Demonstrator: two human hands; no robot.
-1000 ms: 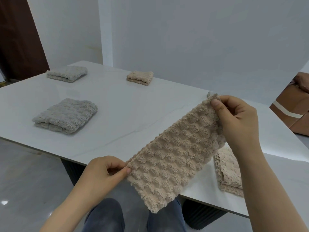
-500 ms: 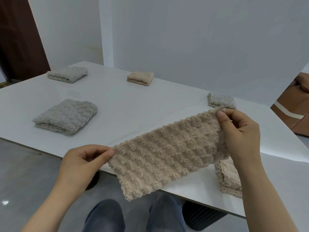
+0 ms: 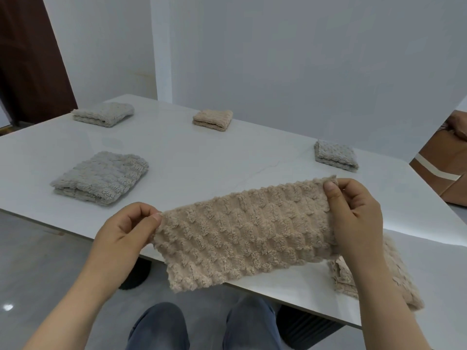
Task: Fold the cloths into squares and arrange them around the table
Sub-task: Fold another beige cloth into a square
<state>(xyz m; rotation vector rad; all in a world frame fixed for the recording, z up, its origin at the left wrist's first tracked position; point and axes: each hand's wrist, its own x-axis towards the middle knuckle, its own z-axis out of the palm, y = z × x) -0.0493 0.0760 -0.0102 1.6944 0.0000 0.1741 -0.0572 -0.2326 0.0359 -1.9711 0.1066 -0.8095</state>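
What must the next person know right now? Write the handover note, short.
Hands: left hand pinches one end of the beige cloth, right hand the other; it hangs as a strip above the near edge of the table.
Done: four folded squares lie there: near grey square, far grey square, far beige square, right grey square.
Left: fold the strip square and place it; the beige pile under the right forearm may need folding too.

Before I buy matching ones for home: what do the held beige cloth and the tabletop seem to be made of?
Beige cloth: probably plush microfibre or fleece, matte; fuzzy pile in raised bumpy rows, frayed-looking edges. Tabletop: looks like polished marble or a sintered-stone imitation; white, glossy, faint grey veins, soft reflections.
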